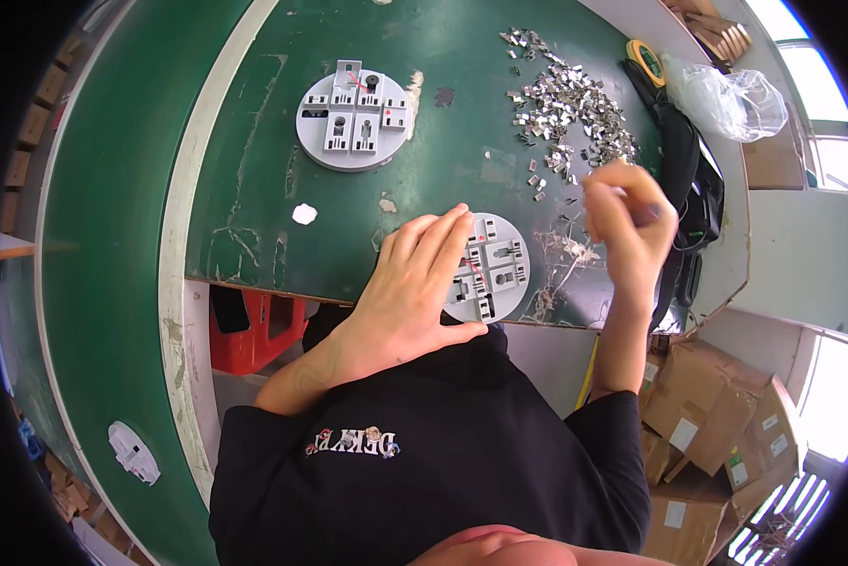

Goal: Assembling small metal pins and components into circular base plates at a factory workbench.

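Observation:
My left hand (410, 278) lies across the left part of a round grey plastic base (511, 256), its thumb at the near edge and its fingers reaching to the far edge, holding it at the table's front. Slots, small metal contacts and a red wire show on the part left uncovered. To the right, my right hand (631, 222) is raised above the table with its fingers curled into a pinch. What it pinches, if anything, is too small and blurred to make out. Beyond it lies a loose heap of small shiny metal clips (575, 108).
A second round grey base (352, 156) with a red wire and a black round part lies at the far left. A black bag (680, 156), a yellow-and-black tool (645, 63) and a clear plastic bag (726, 102) line the right edge. Cardboard boxes (707, 406) stand at lower right.

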`<action>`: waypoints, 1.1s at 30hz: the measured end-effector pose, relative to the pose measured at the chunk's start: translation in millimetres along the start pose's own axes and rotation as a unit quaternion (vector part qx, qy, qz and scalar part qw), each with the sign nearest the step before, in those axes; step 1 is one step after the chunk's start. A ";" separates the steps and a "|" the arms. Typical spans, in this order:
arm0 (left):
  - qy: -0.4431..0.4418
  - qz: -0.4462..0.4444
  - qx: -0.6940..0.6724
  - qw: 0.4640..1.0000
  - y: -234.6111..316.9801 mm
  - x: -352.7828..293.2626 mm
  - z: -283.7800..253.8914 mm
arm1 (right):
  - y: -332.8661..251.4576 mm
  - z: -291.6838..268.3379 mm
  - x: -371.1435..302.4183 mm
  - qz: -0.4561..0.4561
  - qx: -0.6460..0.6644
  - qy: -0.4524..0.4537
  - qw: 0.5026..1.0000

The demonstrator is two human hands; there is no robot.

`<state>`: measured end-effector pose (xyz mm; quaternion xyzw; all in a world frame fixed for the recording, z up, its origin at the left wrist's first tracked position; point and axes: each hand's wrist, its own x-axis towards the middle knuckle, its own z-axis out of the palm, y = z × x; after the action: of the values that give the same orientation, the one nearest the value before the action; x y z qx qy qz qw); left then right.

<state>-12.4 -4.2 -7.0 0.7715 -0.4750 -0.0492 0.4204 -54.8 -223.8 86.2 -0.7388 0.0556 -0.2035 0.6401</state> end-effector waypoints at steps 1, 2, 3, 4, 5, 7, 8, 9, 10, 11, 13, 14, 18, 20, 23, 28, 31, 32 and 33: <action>0.001 -0.001 -0.003 1.000 -0.4 0.0 0.8 | 5.9 -6.0 4.9 -0.004 -0.124 -0.029 0.992; 0.002 -0.002 -0.005 1.000 -0.5 0.2 1.5 | 12.6 -11.1 9.5 -0.008 -0.246 -0.058 0.968; 0.004 -0.004 -0.008 1.000 -0.4 0.7 1.9 | 18.9 -15.2 12.7 -0.011 -0.363 -0.086 0.928; 0.004 -0.003 -0.007 1.000 -0.3 0.8 2.3 | 27.1 -18.5 14.1 -0.013 -0.363 -0.086 0.928; 0.002 -0.003 -0.006 1.000 -0.2 1.0 2.6 | 37.3 -22.1 14.7 -0.015 -0.383 -0.098 0.919; -0.003 -0.005 -0.005 1.000 -0.7 0.7 1.9 | 55.2 -25.8 14.9 -0.018 -0.420 -0.121 0.899; -0.005 -0.005 -0.004 1.000 -0.9 0.6 1.6 | 59.0 -26.5 15.0 -0.020 -0.439 -0.133 0.889; -0.005 -0.006 -0.003 1.000 -0.8 0.1 1.8 | 58.6 -26.1 15.6 -0.020 -0.438 -0.134 0.889; -0.004 -0.006 -0.003 1.000 -0.9 -0.2 1.9 | 56.9 -25.1 16.6 -0.018 -0.440 -0.133 0.888; -0.004 -0.006 -0.002 1.000 -1.0 -0.4 1.9 | 54.8 -23.9 17.7 -0.016 -0.443 -0.132 0.886; -0.003 -0.005 -0.001 1.000 -1.2 -0.8 2.1 | 52.5 -22.3 18.7 -0.011 -0.449 -0.130 0.884; -0.003 -0.005 0.000 1.000 -1.1 -0.7 1.8 | 52.5 -22.2 18.5 -0.011 -0.449 -0.130 0.884; 0.010 -0.006 -0.032 0.999 0.9 0.8 -1.1 | 52.7 -22.8 16.9 -0.016 -0.465 -0.127 0.876; 0.011 -0.008 -0.035 0.999 1.4 1.2 -1.8 | 53.0 -23.0 16.4 -0.020 -0.465 -0.126 0.876; 0.018 -0.014 -0.048 0.999 1.8 1.3 -2.2 | 53.8 -23.1 15.7 -0.032 -0.467 -0.126 0.875; 0.020 -0.017 -0.044 0.999 1.2 0.6 -0.9 | 50.7 -19.9 13.5 0.010 -0.469 -0.123 0.875; 0.021 -0.017 -0.046 0.999 1.6 0.6 -1.2 | 54.9 -19.6 10.7 -0.015 -0.466 -0.118 0.877; 0.022 -0.016 -0.046 0.999 1.7 0.8 -1.3 | 56.6 -19.6 9.8 -0.028 -0.464 -0.115 0.878; 0.022 -0.015 -0.047 0.999 1.8 0.8 -1.4 | 57.1 -19.5 9.1 -0.040 -0.462 -0.112 0.879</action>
<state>-12.6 -4.3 -4.5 0.7590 -0.4509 -0.0606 0.4658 -43.5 -254.8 34.9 -0.9700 0.0415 -0.0964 0.2193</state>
